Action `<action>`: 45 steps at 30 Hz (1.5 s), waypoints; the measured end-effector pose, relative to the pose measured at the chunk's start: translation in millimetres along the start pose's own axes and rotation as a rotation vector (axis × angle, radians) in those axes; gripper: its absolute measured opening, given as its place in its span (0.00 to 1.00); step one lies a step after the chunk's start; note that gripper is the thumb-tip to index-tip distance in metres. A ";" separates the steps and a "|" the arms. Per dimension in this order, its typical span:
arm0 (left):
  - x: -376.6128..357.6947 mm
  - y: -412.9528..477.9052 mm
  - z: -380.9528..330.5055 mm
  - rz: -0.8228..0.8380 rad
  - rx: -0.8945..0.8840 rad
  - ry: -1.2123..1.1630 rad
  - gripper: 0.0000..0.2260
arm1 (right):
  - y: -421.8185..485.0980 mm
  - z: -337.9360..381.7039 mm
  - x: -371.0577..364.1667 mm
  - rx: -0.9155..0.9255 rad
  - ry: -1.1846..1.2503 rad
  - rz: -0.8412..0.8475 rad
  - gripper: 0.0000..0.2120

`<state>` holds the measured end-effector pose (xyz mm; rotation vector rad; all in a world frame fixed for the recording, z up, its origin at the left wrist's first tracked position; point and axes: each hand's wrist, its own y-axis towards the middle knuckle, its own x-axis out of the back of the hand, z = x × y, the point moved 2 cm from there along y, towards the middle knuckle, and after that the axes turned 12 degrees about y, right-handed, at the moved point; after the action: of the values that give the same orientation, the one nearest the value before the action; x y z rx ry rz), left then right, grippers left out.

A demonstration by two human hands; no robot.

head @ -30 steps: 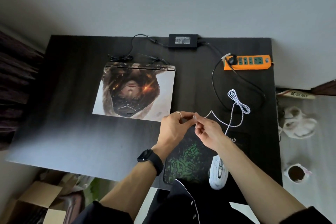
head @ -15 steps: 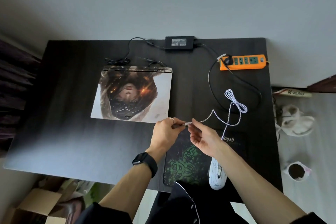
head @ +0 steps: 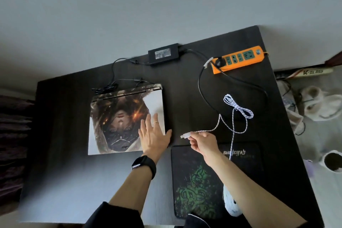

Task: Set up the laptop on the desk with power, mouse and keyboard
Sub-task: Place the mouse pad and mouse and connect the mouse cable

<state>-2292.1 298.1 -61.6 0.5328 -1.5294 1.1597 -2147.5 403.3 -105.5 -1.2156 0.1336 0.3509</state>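
1. A flat white strip (head: 312, 72) on the floor at the right edge carries print starting "K-"; the rest looks like "CLASS" but is blurred.
2. The black mouse pad (head: 196, 181), lower centre, has a green pattern and a pale word printed upside down, too blurred to read.
3. The label on the black power adapter (head: 163, 53), top centre of the desk (head: 64, 153), is too small to read.
4. The orange power strip (head: 238, 59) in the upper right has one black plug in it.
5. The closed laptop (head: 125, 122) lies centre left, its lid covered by a printed picture.
6. The white mouse (head: 230, 203) sits at the pad's lower right edge. Its braided cable (head: 233, 116) runs up to a tied bundle.
7. The right hand (head: 202, 143) pinches the USB plug (head: 185, 135) between thumb and fingertips, just right of the laptop.
8. The left hand (head: 153, 135), with a ring and a black watch (head: 143, 164), spreads straight fingers over the laptop's lower right corner.
9. Half a second ago both hands met at the plug. Now the left has let go and moved onto the laptop.
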 end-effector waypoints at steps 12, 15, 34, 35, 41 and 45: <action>-25.8 57.7 -7.5 -0.299 0.014 0.038 0.33 | 29.7 -4.4 -25.1 0.270 -0.038 -0.038 0.06; -33.5 58.0 -5.8 -0.328 0.033 0.015 0.33 | 33.3 -4.2 -35.0 0.311 -0.038 -0.036 0.05; -45.2 63.3 27.4 -0.351 -0.164 -0.009 0.32 | 56.1 -14.4 -77.9 0.360 -0.106 -0.038 0.05; -45.7 63.2 27.7 -0.346 -0.160 -0.014 0.31 | 56.3 -14.9 -79.5 0.364 -0.108 -0.043 0.05; -46.7 64.3 29.5 -0.351 -0.153 -0.019 0.27 | 56.1 -15.4 -81.8 0.329 -0.129 -0.017 0.04; -47.8 64.4 26.8 -0.356 -0.156 -0.031 0.28 | 54.8 -17.9 -82.4 0.351 -0.129 -0.037 0.04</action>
<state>-2343.2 290.3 -128.6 0.6867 -1.4639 0.7562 -2241.7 387.2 -137.0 -0.8452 0.0581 0.3556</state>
